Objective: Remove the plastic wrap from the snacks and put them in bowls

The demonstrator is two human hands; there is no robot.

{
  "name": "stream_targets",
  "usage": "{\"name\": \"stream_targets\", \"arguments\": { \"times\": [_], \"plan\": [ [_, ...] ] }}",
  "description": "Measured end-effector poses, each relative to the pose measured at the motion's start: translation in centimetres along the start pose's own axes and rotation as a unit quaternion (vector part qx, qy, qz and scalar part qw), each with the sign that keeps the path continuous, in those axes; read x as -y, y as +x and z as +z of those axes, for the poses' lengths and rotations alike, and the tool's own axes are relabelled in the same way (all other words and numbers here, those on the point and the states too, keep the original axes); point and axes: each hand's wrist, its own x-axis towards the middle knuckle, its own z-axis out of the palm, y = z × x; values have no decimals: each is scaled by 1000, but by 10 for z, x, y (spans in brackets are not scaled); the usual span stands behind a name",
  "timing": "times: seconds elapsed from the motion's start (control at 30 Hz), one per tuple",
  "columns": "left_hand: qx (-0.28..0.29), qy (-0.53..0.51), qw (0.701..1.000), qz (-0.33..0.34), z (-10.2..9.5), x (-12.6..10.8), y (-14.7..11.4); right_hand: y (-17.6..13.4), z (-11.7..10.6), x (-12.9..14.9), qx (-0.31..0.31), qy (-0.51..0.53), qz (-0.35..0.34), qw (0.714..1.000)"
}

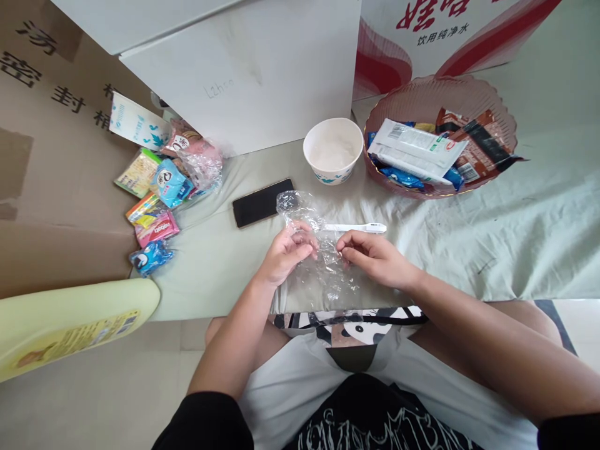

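Observation:
Between my two hands hangs a crinkled clear plastic bag [334,269], its upper end spread over the table near the phone. My left hand [289,253] has its fingers curled against the bag's left side. Thumb and fingertips of my right hand [375,256] pinch the bag's right edge. Just beyond the hands lies a white pen-like stick [360,228], partly covered by the plastic. A black phone [262,203] lies flat at the upper left of my left hand. Behind the stick stands a white paper bowl [334,150]; no contents can be made out in it.
At right, a pink glass bowl [497,106] holds several snack packets. More snack packets [157,228] and a tipped paper cup [138,122] lie at left by a cardboard box [60,187]. White boxes [262,75] stand behind. A yellow bottle [79,325] is at lower left.

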Motion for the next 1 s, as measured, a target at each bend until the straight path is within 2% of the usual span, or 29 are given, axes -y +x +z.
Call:
{"name": "stream_targets", "arguments": {
  "times": [0.17,0.23,0.3,0.4,0.47,0.53,0.63,0.73,0.8,0.83,0.87,0.93,1.0],
  "plan": [
    [-21,75,997,-16,0,4,0,-1,0,0,2,-57,-41,998],
    [-39,107,993,1,-1,5,-1,-1,0,0,-19,-76,-40,996],
    [-80,168,982,37,-1,6,-2,-1,0,0,-43,-97,-33,994],
    [-134,312,933,120,-2,7,-4,0,0,-3,-70,-155,-39,985],
    [-125,390,897,166,-3,7,-4,0,0,-6,-86,-214,-67,971],
    [-100,429,878,188,-3,6,-4,1,0,-10,-102,-268,-104,952],
    [-84,434,877,190,-3,6,-4,0,-1,-13,-112,-309,-137,934],
    [-92,376,903,188,-5,6,-3,-2,-3,-9,-110,-307,-157,932],
    [-131,301,925,190,-9,6,-2,-4,-4,-5,-116,-301,-166,932],
    [-171,268,925,207,-11,6,-2,-4,-4,-4,-122,-300,-167,931],
    [-221,247,914,235,-14,5,-3,-5,-4,-3,-126,-301,-167,931],
    [-310,242,866,309,-17,3,-5,-5,-4,-2,-134,-304,-167,928],
    [-337,270,827,360,-15,1,-10,-6,-2,-4,-138,-311,-181,923]
  ]
}}
